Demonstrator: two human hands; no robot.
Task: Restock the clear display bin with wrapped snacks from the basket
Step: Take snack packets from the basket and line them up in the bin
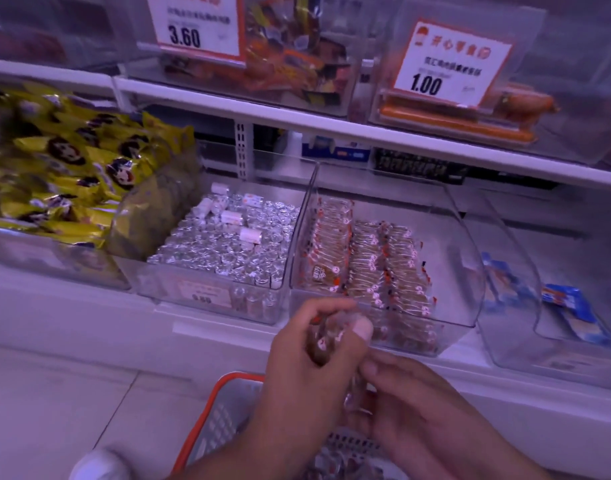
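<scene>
Clear display bin [470, 271] directly ahead of hands, above orange basket [207, 431]. Left hand [307, 344] nearer bin, clamped on wrapped snacks [319, 344]; right hand [418, 410] pinches bundle's lower end over basket. Binned packs' rows run front-to-back.

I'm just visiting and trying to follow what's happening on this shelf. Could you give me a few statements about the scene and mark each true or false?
1. The left hand grips wrapped snacks. True.
2. The clear display bin in front of the hands is completely empty. False: it holds rows of wrapped snacks, with bare space on its right side.
3. The basket has an orange rim and sits below the hands. True.
4. The bin left of it holds blue packets. False: it is full of silver foil-wrapped pieces.
5. The price sign at upper right reads 1.00. True.
</scene>
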